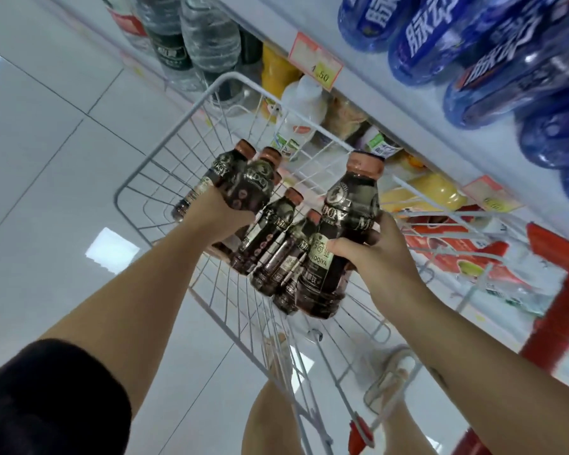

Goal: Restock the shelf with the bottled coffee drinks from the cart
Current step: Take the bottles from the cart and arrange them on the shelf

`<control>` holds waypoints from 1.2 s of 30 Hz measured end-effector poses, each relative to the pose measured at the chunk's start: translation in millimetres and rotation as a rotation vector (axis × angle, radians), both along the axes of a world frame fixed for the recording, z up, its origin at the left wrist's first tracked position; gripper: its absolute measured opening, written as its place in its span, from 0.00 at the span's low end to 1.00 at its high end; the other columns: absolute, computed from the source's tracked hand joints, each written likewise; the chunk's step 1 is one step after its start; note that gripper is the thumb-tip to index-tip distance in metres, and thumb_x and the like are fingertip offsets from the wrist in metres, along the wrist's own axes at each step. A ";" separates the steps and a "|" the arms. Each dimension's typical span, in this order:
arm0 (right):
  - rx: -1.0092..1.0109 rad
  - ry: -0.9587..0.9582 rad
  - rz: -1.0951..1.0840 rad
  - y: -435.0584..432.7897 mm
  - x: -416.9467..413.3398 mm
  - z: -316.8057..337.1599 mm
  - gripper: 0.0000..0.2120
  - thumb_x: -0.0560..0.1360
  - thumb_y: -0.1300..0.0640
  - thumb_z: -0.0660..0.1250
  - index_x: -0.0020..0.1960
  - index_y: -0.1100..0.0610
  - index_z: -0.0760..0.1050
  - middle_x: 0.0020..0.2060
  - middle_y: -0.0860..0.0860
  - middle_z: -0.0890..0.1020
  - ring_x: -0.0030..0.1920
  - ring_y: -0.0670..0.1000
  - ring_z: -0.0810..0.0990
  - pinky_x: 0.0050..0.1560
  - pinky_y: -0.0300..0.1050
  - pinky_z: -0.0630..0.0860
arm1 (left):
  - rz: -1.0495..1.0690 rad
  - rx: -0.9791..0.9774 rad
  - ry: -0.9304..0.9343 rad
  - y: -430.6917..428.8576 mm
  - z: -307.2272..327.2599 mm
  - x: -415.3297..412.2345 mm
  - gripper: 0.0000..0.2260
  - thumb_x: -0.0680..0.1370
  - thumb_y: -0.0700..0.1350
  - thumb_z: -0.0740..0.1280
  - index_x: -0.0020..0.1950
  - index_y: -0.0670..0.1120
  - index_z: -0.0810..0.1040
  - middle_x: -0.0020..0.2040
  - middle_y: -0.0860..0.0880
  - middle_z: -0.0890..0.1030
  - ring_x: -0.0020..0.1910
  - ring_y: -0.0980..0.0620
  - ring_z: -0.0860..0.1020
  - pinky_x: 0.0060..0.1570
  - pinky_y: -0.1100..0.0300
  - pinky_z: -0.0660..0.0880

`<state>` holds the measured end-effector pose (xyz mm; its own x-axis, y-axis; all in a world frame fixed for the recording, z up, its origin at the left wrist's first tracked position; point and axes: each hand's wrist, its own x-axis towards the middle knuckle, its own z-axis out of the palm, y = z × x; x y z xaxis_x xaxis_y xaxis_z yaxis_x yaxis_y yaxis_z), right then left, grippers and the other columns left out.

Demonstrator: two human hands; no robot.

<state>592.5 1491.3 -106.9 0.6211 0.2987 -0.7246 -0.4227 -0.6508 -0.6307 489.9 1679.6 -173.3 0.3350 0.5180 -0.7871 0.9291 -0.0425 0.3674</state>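
Note:
Several dark bottled coffee drinks with brown caps stand in the white wire cart (165,149). My left hand (216,213) is closed around one or two of these coffee bottles (243,185) at the cart's far left. My right hand (380,249) grips the lower half of a larger-looking coffee bottle (349,221), held upright above the cart's right side. Between my hands, loose coffee bottles (278,231) lean together in the basket. The shelf (391,103) runs along the right.
Blue drink bottles (493,60) fill the upper shelf at top right. Clear water bottles (207,37), yellow juice and white bottles sit on the shelf below, with a price tag (316,60) reading 1.50. A red shelf post (559,290) stands at right. Grey floor tiles lie at left.

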 end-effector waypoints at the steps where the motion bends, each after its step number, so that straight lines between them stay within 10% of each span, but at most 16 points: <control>1: 0.014 -0.006 0.004 -1.4 1.1 8.3 0.21 0.62 0.58 0.74 0.49 0.45 0.71 0.45 0.47 0.82 0.48 0.50 0.82 0.57 0.58 0.76 | 0.037 -0.091 -0.053 -7.6 12.0 -4.6 0.16 0.71 0.47 0.73 0.53 0.44 0.71 0.37 0.48 0.79 0.30 0.54 0.79 0.26 0.63 0.73; 7: 0.150 -0.019 0.007 -13.6 8.6 98.9 0.22 0.54 0.51 0.73 0.48 0.46 0.76 0.46 0.47 0.83 0.51 0.52 0.81 0.60 0.62 0.74 | 0.149 -0.498 -0.425 -55.2 125.1 -23.7 0.15 0.68 0.43 0.76 0.52 0.47 0.76 0.40 0.48 0.83 0.37 0.51 0.82 0.38 0.58 0.78; 15: 0.491 -0.082 -0.178 -54.0 7.9 238.6 0.31 0.59 0.63 0.71 0.62 0.54 0.72 0.49 0.55 0.82 0.47 0.53 0.82 0.49 0.53 0.77 | 0.093 -0.463 -0.711 -94.6 275.8 -6.8 0.33 0.64 0.59 0.74 0.66 0.53 0.70 0.57 0.56 0.81 0.56 0.57 0.79 0.60 0.55 0.72; 18: 0.631 -0.084 -0.305 -77.2 9.2 287.1 0.23 0.69 0.73 0.65 0.61 0.57 0.70 0.40 0.52 0.83 0.39 0.52 0.81 0.43 0.48 0.75 | 0.014 -0.504 -0.826 -103.0 324.2 2.2 0.17 0.79 0.46 0.64 0.66 0.43 0.70 0.57 0.43 0.81 0.54 0.49 0.80 0.47 0.67 0.74; 22: 0.777 -0.055 -0.413 -118.7 16.6 341.8 0.20 0.69 0.70 0.63 0.60 0.59 0.72 0.43 0.55 0.81 0.41 0.54 0.80 0.42 0.48 0.75 | -0.041 -0.423 -0.879 -130.0 384.5 25.6 0.26 0.70 0.57 0.69 0.68 0.57 0.70 0.66 0.48 0.75 0.67 0.45 0.71 0.68 0.49 0.66; 25: 0.827 -0.050 -0.401 -150.9 23.4 377.6 0.26 0.65 0.63 0.64 0.63 0.62 0.71 0.48 0.58 0.80 0.45 0.57 0.79 0.42 0.50 0.76 | -0.156 -0.344 -0.929 -157.8 430.5 39.7 0.15 0.77 0.51 0.67 0.62 0.61 0.69 0.48 0.67 0.79 0.50 0.70 0.76 0.54 0.71 0.71; 28: 0.821 -0.148 -0.326 -184.6 28.3 408.1 0.24 0.59 0.62 0.73 0.55 0.59 0.74 0.40 0.54 0.83 0.37 0.54 0.82 0.37 0.48 0.80 | -0.310 -0.208 -1.019 -199.4 476.6 53.5 0.16 0.74 0.43 0.69 0.52 0.63 0.69 0.44 0.63 0.78 0.38 0.72 0.76 0.41 0.78 0.70; 31: 0.804 -0.303 -0.271 -224.7 38.2 427.2 0.39 0.45 0.51 0.83 0.54 0.55 0.74 0.41 0.54 0.85 0.39 0.55 0.84 0.38 0.51 0.80 | -0.348 -0.058 -1.097 -248.2 507.5 70.8 0.23 0.67 0.54 0.73 0.59 0.65 0.70 0.49 0.67 0.78 0.47 0.73 0.76 0.45 0.75 0.71; 36: 0.840 -0.479 -0.252 -319.5 69.5 461.4 0.29 0.61 0.59 0.77 0.59 0.52 0.72 0.48 0.52 0.85 0.48 0.54 0.84 0.46 0.53 0.80 | -0.443 0.098 -1.212 -345.1 544.9 105.5 0.30 0.61 0.64 0.75 0.60 0.70 0.68 0.56 0.65 0.76 0.54 0.67 0.75 0.51 0.69 0.74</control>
<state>662.1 1171.8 354.6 0.9081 0.4187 0.0048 -0.0677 0.1580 -0.9851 595.4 1334.5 371.5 0.9607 0.2182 0.1715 -0.0917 -0.3335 0.9383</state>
